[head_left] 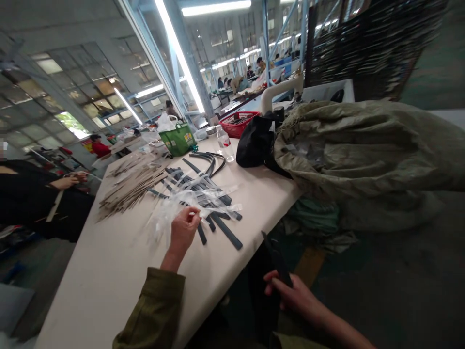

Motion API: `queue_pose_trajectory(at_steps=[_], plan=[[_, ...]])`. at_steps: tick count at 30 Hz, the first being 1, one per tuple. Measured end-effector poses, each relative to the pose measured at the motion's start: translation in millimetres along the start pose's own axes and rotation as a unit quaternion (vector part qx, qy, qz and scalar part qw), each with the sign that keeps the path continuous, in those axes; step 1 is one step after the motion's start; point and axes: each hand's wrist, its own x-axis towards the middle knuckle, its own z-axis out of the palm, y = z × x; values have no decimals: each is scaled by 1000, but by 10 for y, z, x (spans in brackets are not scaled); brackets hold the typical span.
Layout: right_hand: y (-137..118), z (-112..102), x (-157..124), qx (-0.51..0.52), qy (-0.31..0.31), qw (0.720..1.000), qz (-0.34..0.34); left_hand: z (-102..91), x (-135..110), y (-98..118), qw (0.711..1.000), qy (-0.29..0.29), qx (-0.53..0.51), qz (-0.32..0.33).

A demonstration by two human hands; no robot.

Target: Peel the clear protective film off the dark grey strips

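My left hand (184,228) is over the table with its fingertips pinched together, at the edge of a loose heap of clear plastic strips (162,218). Whether a piece of plastic is between those fingers is too blurred to make out. Dark flat strips (227,232) lie crosswise under and beside the plastic. Lower right, past the table's edge, my right hand (290,291) is closed round a black strip (276,257), which points up and away from me.
On the pale table (98,286) are a stack of thin brown strips (131,189), a green bag (178,138), a plastic bottle (225,145), a red basket (238,127) and a black bag (254,140). A large open sack (381,160) bulges at right. Another person (39,194) stands left.
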Motion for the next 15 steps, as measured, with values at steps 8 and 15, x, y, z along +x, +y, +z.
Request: queue_pose_trajectory(at_steps=[8, 15], plan=[[-27, 48, 92, 53, 61, 996, 31, 92, 11, 43, 992, -69, 41, 101], [162, 7, 51, 24, 55, 998, 33, 666, 513, 231, 936, -177, 188, 238]])
